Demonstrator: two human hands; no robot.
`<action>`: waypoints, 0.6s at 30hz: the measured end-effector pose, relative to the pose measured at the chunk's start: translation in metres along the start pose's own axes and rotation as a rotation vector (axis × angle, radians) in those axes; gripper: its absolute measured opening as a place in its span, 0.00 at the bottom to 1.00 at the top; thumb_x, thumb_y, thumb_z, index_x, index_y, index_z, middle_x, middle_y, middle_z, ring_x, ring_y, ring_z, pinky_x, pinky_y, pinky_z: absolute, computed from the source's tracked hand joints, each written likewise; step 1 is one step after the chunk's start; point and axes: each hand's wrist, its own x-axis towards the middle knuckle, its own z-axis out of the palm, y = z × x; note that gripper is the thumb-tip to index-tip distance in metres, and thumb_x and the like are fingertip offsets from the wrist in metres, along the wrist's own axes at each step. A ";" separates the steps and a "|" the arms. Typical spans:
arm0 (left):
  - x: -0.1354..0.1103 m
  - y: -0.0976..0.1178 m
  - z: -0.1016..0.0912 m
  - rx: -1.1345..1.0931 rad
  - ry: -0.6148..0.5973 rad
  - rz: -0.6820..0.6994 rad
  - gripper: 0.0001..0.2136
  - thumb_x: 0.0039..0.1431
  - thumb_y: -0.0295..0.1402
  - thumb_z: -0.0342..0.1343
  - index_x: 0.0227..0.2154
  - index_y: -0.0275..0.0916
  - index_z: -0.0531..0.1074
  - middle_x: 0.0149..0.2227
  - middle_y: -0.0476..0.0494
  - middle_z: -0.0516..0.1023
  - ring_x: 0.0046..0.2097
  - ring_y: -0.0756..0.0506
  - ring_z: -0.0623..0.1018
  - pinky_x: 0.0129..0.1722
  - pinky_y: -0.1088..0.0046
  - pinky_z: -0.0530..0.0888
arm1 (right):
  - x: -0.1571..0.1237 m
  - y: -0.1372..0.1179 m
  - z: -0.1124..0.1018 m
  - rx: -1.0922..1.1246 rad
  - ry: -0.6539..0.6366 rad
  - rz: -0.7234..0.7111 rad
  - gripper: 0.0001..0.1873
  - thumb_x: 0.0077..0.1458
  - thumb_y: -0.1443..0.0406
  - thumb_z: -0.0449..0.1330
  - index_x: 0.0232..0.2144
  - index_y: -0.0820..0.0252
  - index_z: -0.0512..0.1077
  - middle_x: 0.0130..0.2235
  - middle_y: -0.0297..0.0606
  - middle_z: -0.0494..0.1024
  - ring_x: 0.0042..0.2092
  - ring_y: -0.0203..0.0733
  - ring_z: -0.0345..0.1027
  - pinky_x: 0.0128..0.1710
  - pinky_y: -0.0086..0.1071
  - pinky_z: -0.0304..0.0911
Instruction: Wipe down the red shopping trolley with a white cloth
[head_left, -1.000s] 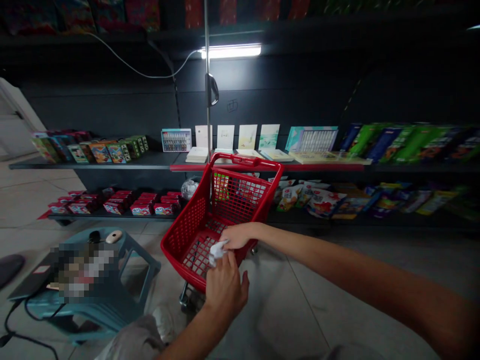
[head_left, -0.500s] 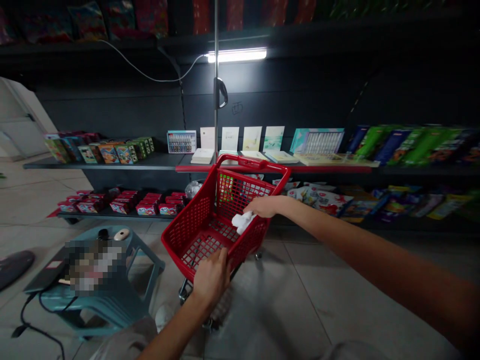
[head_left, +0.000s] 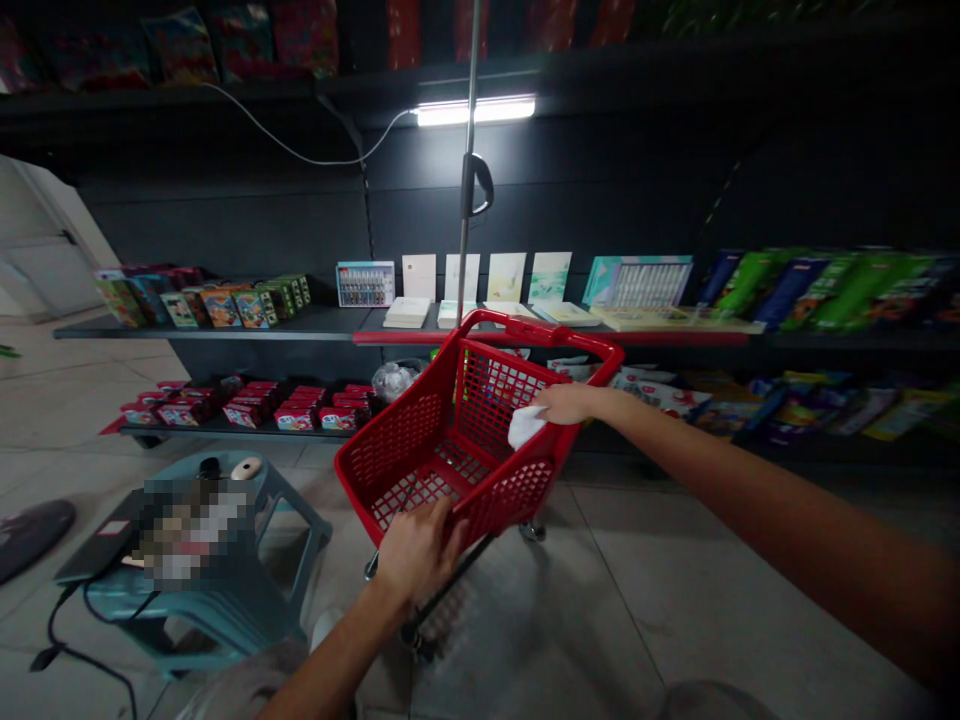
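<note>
A red plastic shopping basket on wheels stands on the tiled floor in front of me, empty inside. My left hand is closed over the basket's near rim. My right hand is closed on a white cloth and presses it against the basket's right rim near the far corner. The basket's red handle runs across its far end.
Dark shelves behind the basket hold boxes, cards and coloured packs. A metal pole rises behind the basket. A blue plastic stool with a laptop and cables stands at the left. Grey floor tiles lie to the right.
My right hand slid the white cloth along the right rim from the near corner toward the far end. My left hand moved from beside the cloth onto the near rim. The basket turned slightly right.
</note>
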 end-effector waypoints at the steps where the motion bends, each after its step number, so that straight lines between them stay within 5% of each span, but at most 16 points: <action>1: 0.001 0.000 -0.001 0.012 -0.006 -0.001 0.12 0.74 0.41 0.43 0.42 0.42 0.69 0.39 0.44 0.82 0.40 0.44 0.82 0.36 0.69 0.70 | -0.001 0.000 0.003 0.014 -0.038 0.012 0.17 0.60 0.63 0.58 0.47 0.59 0.82 0.49 0.49 0.83 0.49 0.52 0.78 0.48 0.36 0.67; 6: 0.015 -0.002 -0.004 0.095 -0.029 -0.007 0.11 0.73 0.40 0.46 0.42 0.43 0.70 0.41 0.45 0.83 0.42 0.43 0.82 0.37 0.69 0.70 | -0.012 0.007 0.016 0.031 -0.087 0.115 0.21 0.65 0.61 0.53 0.53 0.60 0.79 0.55 0.52 0.80 0.54 0.56 0.77 0.51 0.43 0.68; 14: 0.035 -0.002 0.009 0.152 0.000 -0.072 0.16 0.73 0.46 0.45 0.41 0.44 0.74 0.43 0.45 0.81 0.44 0.43 0.81 0.36 0.69 0.70 | -0.044 0.014 0.035 -0.041 0.114 0.184 0.27 0.70 0.57 0.44 0.62 0.57 0.71 0.57 0.54 0.79 0.57 0.62 0.74 0.53 0.53 0.67; 18: 0.036 -0.005 0.008 0.201 0.036 -0.080 0.16 0.72 0.46 0.48 0.42 0.42 0.75 0.44 0.41 0.81 0.49 0.40 0.80 0.49 0.62 0.72 | -0.055 0.006 0.040 -0.076 0.159 0.270 0.26 0.70 0.58 0.44 0.59 0.58 0.72 0.53 0.56 0.81 0.53 0.60 0.77 0.51 0.50 0.67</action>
